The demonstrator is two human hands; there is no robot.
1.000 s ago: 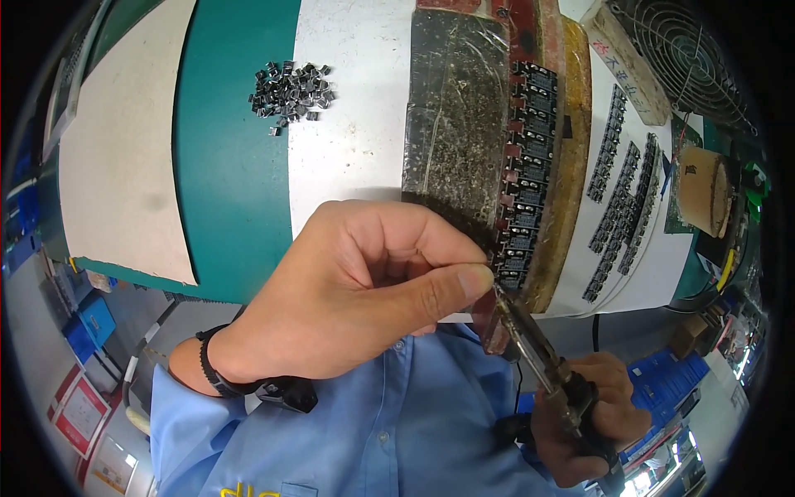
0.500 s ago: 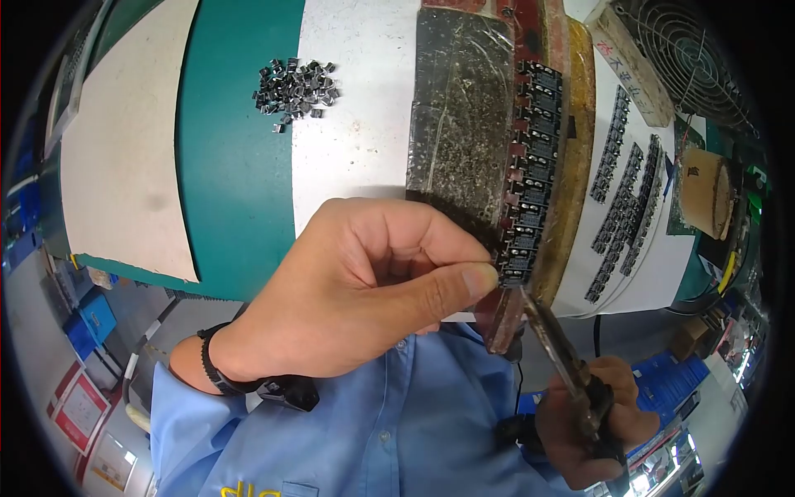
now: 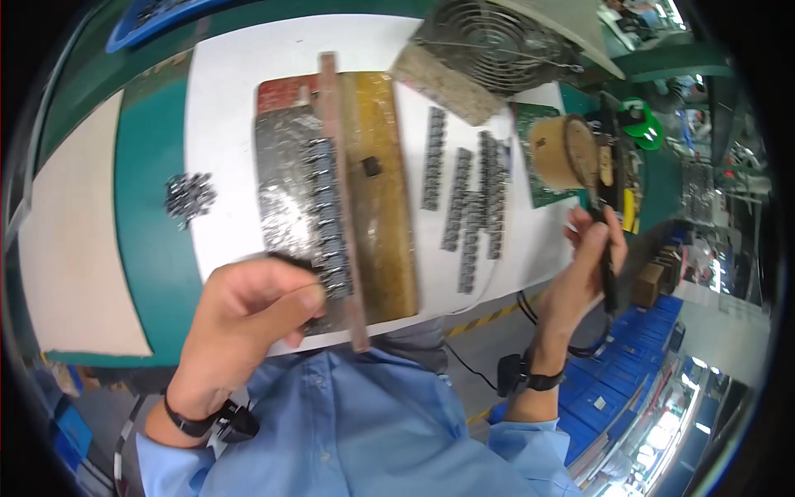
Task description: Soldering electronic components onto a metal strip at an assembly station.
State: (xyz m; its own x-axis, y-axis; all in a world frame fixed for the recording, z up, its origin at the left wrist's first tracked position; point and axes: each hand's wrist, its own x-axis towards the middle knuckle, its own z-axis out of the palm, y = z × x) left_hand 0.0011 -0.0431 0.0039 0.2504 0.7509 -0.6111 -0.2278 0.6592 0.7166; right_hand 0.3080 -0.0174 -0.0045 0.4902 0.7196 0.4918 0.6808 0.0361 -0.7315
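Observation:
My left hand (image 3: 248, 323) pinches thumb and forefinger on a small black component at the near end of a row of black components (image 3: 327, 215). The row runs along a brown strip (image 3: 341, 166), between a foil-covered plate (image 3: 281, 182) and a yellow wooden board (image 3: 385, 215). My right hand (image 3: 584, 265) is off to the right, beyond the table edge. It grips a thin dark pen-like tool (image 3: 609, 277) held nearly upright, well apart from the row.
A heap of small black parts (image 3: 189, 197) lies on the green mat at left. Rows of black parts (image 3: 464, 207) cover the white sheet right of the board. A fan (image 3: 497, 41), a brown roll (image 3: 563, 149) and blue bins (image 3: 638, 373) stand around.
My right hand has carried the tool away from my left fingertips, out to the right and higher. My left hand stays pinched at the row's near end. My head has swung, shifting the view.

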